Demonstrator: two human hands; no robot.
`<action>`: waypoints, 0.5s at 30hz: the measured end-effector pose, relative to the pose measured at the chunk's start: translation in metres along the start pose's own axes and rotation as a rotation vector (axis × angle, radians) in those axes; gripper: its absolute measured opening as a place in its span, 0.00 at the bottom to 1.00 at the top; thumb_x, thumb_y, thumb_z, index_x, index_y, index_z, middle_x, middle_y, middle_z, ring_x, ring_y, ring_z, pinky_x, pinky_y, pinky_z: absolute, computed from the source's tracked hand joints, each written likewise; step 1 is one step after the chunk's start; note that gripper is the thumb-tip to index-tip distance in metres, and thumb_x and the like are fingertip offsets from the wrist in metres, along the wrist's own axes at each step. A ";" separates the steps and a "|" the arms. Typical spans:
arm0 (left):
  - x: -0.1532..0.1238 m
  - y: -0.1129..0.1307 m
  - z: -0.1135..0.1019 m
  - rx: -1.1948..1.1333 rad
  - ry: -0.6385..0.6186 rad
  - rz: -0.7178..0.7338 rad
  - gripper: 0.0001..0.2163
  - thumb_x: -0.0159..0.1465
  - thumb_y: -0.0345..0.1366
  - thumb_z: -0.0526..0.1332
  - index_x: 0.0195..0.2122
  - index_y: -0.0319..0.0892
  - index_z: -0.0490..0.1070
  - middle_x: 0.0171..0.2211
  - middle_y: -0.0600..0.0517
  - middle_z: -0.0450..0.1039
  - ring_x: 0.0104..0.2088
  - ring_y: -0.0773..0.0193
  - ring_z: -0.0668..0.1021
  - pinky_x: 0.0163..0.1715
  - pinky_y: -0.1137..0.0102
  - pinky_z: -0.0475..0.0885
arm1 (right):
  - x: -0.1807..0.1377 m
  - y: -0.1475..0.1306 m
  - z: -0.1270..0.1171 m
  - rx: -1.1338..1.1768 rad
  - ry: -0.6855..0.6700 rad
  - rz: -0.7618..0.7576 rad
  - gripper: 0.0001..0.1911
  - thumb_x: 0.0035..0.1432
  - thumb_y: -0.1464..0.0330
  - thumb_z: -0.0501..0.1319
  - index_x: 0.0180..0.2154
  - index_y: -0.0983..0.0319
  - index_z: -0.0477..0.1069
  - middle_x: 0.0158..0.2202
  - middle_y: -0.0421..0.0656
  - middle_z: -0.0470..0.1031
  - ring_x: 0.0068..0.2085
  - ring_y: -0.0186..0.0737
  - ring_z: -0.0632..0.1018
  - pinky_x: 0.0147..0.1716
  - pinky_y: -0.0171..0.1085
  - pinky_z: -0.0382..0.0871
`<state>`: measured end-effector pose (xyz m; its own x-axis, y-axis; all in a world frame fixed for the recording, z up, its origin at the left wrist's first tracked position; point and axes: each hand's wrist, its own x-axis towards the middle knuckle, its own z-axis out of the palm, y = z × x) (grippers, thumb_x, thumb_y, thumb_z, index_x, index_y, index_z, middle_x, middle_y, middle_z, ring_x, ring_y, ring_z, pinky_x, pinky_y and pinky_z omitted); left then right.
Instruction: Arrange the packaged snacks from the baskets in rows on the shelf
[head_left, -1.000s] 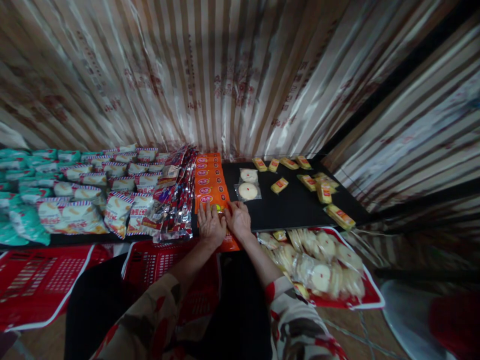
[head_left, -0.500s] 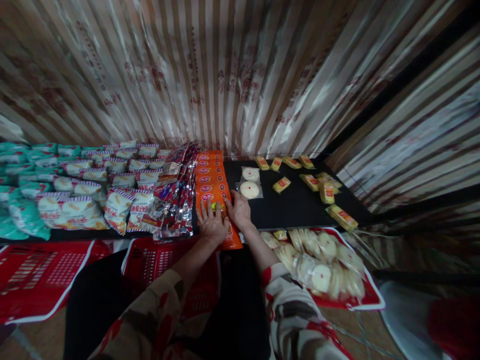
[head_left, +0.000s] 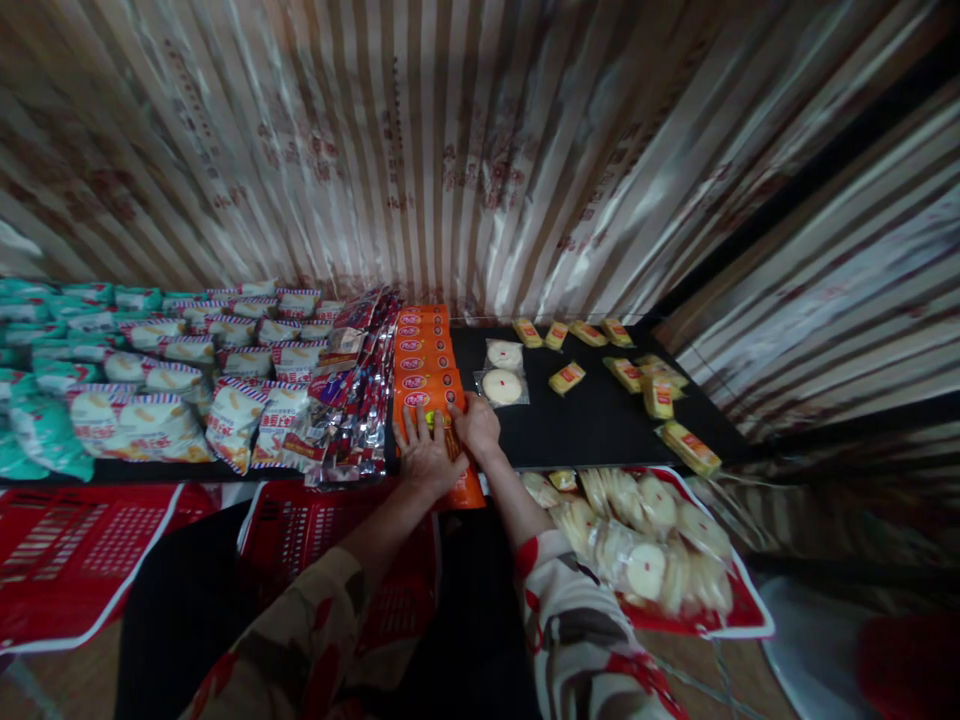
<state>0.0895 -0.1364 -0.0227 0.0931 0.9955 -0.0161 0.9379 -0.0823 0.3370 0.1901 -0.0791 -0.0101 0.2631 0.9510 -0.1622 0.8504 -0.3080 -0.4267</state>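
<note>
Overlapping orange snack packets (head_left: 427, 385) lie in a column on a black table, running from the back toward me. My left hand (head_left: 429, 462) rests flat on the nearest packets, its fingers spread and pointing away from me. At the right edge of the same packets is my right hand (head_left: 478, 425), fingers bent in against the edge of an orange packet and closed on it; some fingertips are hidden. Left of the column lies a pile of shiny dark red and purple packets (head_left: 352, 400). Two round white wafers in clear wrappers (head_left: 504, 386) lie to the right.
White snack bags (head_left: 142, 425) and teal bags (head_left: 49, 425) fill the table's left side. Small yellow packs (head_left: 566, 377) are scattered on the right. Below the front edge stand a red basket of wrapped wafers (head_left: 739, 610) and red baskets (head_left: 67, 560) at left. A striped curtain (head_left: 420, 150) hangs behind.
My right hand's fingers have drawn in closer against the orange packets' edge. My left hand stays on the packets with little change. The view has shifted slightly.
</note>
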 end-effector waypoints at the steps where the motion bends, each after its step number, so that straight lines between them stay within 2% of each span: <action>1: 0.001 0.000 0.001 0.005 -0.001 -0.001 0.38 0.54 0.55 0.54 0.62 0.39 0.54 0.65 0.41 0.49 0.65 0.40 0.44 0.60 0.44 0.40 | 0.000 0.000 0.000 0.008 -0.001 0.006 0.20 0.59 0.60 0.55 0.50 0.62 0.65 0.47 0.50 0.72 0.47 0.44 0.75 0.42 0.37 0.67; 15: 0.012 0.000 -0.007 0.027 0.010 -0.002 0.37 0.53 0.52 0.56 0.61 0.37 0.56 0.64 0.40 0.50 0.64 0.39 0.48 0.61 0.46 0.41 | 0.003 -0.009 0.003 0.030 0.038 0.031 0.19 0.60 0.60 0.54 0.51 0.60 0.64 0.48 0.49 0.71 0.45 0.43 0.75 0.41 0.37 0.68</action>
<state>0.0879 -0.1242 -0.0168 0.0878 0.9961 -0.0075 0.9469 -0.0811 0.3111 0.1819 -0.0735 -0.0100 0.3066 0.9411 -0.1423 0.8274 -0.3375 -0.4489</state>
